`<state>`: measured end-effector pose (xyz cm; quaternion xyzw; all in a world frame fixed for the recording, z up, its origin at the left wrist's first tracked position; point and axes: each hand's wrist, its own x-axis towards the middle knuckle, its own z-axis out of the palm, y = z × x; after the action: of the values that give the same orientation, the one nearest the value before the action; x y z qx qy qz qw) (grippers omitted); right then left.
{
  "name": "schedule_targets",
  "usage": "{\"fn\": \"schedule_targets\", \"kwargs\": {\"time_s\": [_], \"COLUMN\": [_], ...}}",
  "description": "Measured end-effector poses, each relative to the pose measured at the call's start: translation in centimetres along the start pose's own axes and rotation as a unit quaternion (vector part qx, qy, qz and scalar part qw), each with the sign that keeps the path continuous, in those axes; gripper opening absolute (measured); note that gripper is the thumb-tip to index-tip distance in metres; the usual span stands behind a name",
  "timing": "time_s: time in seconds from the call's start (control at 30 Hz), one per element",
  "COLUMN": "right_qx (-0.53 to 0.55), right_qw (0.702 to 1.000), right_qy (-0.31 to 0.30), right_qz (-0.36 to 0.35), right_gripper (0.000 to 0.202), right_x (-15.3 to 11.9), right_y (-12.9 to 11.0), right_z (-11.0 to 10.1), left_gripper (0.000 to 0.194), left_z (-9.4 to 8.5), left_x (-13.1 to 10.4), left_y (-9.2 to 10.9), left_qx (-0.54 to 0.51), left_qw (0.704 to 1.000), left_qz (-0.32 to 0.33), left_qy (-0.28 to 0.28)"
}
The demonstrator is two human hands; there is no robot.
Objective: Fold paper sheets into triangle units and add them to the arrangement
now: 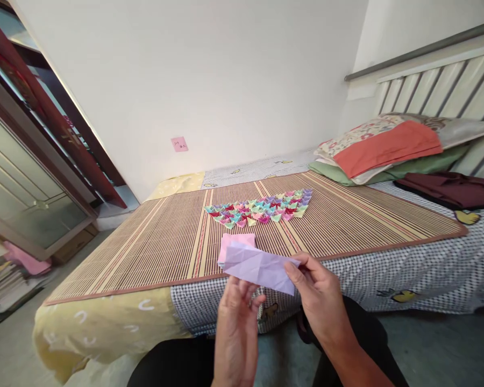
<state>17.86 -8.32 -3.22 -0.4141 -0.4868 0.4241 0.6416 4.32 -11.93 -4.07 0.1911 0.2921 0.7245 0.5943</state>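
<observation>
at the far left a stack of books (2, 282) lies on the floor below a glass-fronted cabinet (28, 177). a yellow sheet (100, 328) hangs over the near corner of the bed, and a striped bamboo mat (145, 242) covers its top. a small pink note (179, 144) is stuck on the white wall. the left hand (236, 328) is raised in front of the bed edge, fingers loosely curled under the lower left part of a creased lilac paper sheet (258, 266), touching it from below. just behind the sheet a pink paper stack (237, 242) lies on the mat, and farther back rows of small folded paper boats (262, 208) in many colours. the right hand (320, 298) pinches the sheet's right end between thumb and fingers. at the right, pillows (387, 145) and a folded maroon cloth (452, 188).
</observation>
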Motion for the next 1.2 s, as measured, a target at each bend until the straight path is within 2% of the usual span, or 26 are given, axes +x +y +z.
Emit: {"fn": "schedule_targets", "kwargs": {"time_s": [0.07,0.17,0.27,0.4,0.63,0.7,0.8,0.9,1.0,1.07,1.2], "right_qx": [0.021,0.026,-0.004,-0.033,-0.034,-0.012,0.038,0.081,0.088,0.067,0.034], "right_qw": [0.999,0.997,0.997,0.998,0.998,0.999,0.998,0.992,0.987,0.99,0.993], "right_qy": [-0.033,-0.073,-0.074,-0.062,-0.05,-0.046,-0.038,-0.073,-0.108,-0.104,-0.098], "right_qz": [0.013,0.03,0.019,-0.003,-0.001,0.013,0.037,0.065,0.079,0.069,0.05], "right_gripper": [0.032,0.034,0.033,0.033,0.034,0.036,0.036,0.037,0.037,0.037,0.036], "right_x": [-0.4,-1.0,-1.3,-1.1,-0.7,-0.5,-0.2,0.0,0.0,0.1,0.7], "right_y": [-0.1,0.0,0.4,0.6,0.9,0.8,0.4,-0.1,-0.2,-0.1,0.2], "right_z": [0.9,1.7,1.4,0.6,0.6,0.8,1.4,2.1,2.5,2.6,2.6], "left_gripper": [0.028,0.041,0.048,0.03,0.031,0.03,0.03,0.029,0.026,0.03,0.035], "left_z": [0.8,1.8,2.2,1.4,-0.3,-0.6,-0.7,-0.3,0.5,0.8,0.6], "left_x": [-0.3,0.0,0.8,1.4,1.8,1.6,1.0,0.4,0.3,0.6,1.0], "left_y": [-1.0,-1.8,-1.6,-0.3,1.4,1.2,0.2,-0.8,-1.2,-1.0,-0.7], "left_qx": [0.012,0.017,0.021,0.038,0.043,0.034,0.018,0.033,0.05,0.055,0.065], "left_qw": [1.0,0.998,0.993,0.991,0.985,0.987,0.995,0.998,0.997,0.995,0.994], "left_qz": [-0.014,0.048,0.097,0.093,0.096,0.097,0.074,0.04,0.057,0.071,0.054], "left_qy": [-0.008,0.019,0.064,0.088,0.136,0.126,0.061,0.019,0.031,0.053,0.076]}}
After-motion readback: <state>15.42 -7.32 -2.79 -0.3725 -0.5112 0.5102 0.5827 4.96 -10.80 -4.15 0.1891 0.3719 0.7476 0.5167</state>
